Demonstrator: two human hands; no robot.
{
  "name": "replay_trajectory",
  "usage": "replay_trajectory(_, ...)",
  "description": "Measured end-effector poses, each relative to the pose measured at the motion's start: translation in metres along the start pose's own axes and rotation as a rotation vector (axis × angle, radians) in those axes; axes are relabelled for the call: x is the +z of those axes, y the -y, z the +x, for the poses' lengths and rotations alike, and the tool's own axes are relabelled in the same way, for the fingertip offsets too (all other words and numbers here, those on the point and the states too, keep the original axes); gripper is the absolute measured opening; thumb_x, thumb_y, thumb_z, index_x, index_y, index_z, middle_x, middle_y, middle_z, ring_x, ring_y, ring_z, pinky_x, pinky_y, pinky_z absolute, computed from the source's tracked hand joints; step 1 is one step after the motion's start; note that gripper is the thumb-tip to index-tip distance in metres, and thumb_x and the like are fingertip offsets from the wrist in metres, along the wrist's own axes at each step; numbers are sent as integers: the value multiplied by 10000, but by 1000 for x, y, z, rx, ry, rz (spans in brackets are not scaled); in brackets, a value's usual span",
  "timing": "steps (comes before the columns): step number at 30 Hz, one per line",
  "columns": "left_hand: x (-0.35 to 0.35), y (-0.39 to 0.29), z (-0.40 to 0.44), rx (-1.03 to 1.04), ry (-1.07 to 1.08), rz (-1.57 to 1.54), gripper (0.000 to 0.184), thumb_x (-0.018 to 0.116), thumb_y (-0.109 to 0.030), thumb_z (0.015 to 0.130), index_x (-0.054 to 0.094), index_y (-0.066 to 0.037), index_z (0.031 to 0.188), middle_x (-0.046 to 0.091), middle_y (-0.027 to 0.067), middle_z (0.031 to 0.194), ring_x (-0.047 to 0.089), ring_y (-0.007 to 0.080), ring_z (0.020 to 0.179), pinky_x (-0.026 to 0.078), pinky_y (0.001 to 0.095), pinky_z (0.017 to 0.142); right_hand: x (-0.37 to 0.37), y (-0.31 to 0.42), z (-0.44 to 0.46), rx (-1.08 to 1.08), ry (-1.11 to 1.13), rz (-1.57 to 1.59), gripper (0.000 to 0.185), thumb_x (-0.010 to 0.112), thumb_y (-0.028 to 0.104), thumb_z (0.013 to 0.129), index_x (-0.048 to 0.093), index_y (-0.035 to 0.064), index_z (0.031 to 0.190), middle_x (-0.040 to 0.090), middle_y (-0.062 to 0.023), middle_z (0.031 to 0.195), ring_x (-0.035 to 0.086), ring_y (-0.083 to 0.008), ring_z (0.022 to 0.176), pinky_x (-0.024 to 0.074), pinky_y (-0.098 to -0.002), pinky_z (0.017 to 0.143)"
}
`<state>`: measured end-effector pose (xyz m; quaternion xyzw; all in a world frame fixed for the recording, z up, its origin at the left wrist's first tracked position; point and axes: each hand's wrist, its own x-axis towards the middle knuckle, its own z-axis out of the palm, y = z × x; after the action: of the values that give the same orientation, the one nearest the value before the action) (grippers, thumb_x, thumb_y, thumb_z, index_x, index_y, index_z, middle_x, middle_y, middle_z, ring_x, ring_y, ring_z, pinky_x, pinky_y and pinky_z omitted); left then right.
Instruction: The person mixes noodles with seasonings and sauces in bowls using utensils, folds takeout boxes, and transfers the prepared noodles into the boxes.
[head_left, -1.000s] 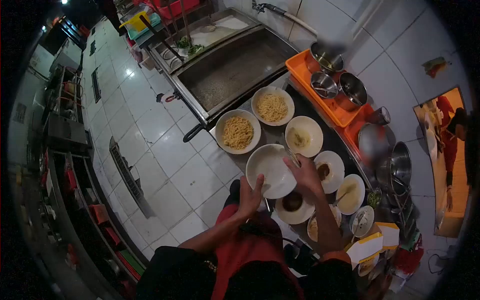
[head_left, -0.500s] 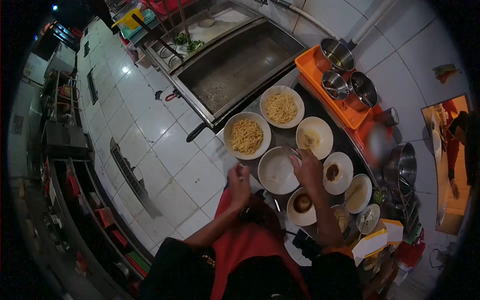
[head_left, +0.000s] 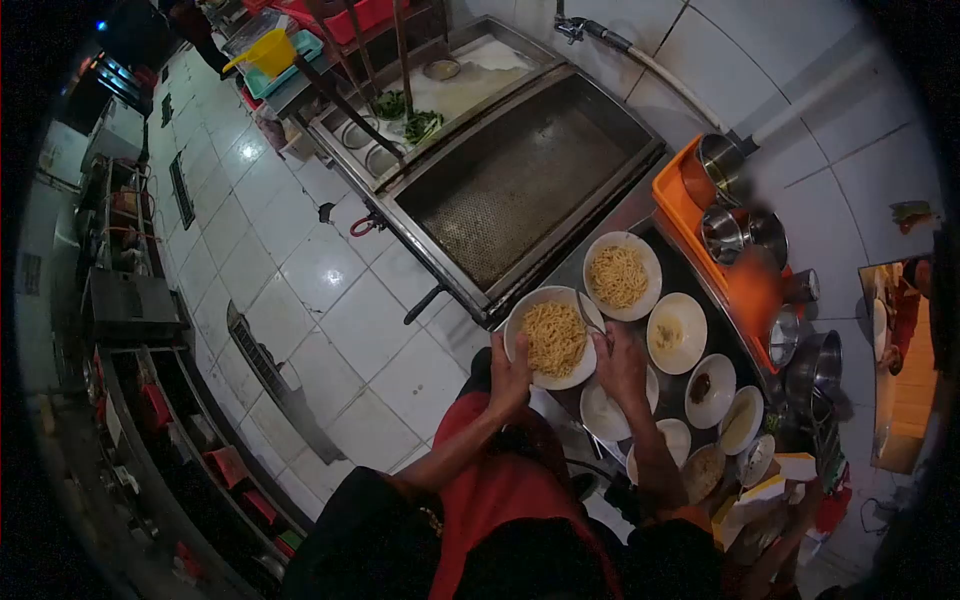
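In the head view, a white bowl of noodles (head_left: 513, 330) sits at the left end of the counter. My left hand (head_left: 511, 378) grips its left rim, fingers along the side. My right hand (head_left: 622, 368) is at the right rim, closed on a slim metal utensil (head_left: 588, 314) whose tip lies over the noodles (head_left: 556, 341); whether it is a spoon or fork I cannot tell. Behind is a second noodle bowl (head_left: 596, 301). Partly under my right hand stands a white bowl (head_left: 602, 410); a bowl with pale residue (head_left: 683, 330) is to the right.
A wide metal basin (head_left: 520, 180) lies ahead. Metal pots (head_left: 722, 165) stand in an orange tray (head_left: 664, 186) along the wall. Bowls with dark sauce (head_left: 708, 391) and other contents line the right side, near a yellow-and-white carton (head_left: 752, 500). Another person's arm (head_left: 775, 555) shows lower right.
My left hand has moved from beside the counter onto the noodle bowl. My right hand, with the utensil, has gone from the empty bowl to the noodles. The bowl is nearer me.
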<state>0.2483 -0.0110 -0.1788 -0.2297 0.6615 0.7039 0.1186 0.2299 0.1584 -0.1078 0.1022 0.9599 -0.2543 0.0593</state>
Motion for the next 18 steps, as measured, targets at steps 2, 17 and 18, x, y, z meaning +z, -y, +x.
replay_trajectory(2,-9,-26,-5,-59,5,-123,455,391,-450,977,421,-41,1173,581,131,1058,568,198,985,461,314,810,-8,11,-10,16,12,157,296,626,226,856,589,-13,1026,619,-158,771,612,-293,685,473,-369,643)
replay_trajectory(17,-204,-71,52,-106,103,-593,707,289,-567,937,312,4,1352,502,150,1255,535,237,1130,465,376,947,-67,172,194,-495,-157,-335,231,518,202,906,578,-3,818,606,-181,760,615,-331,712,470,-407,599)
replay_trajectory(18,-223,-76,62,-89,85,-575,706,299,-565,937,313,7,1350,506,150,1249,538,234,1120,465,371,943,-56,198,231,-539,-216,-426,219,478,191,918,577,11,843,616,-181,795,622,-330,737,479,-414,602)
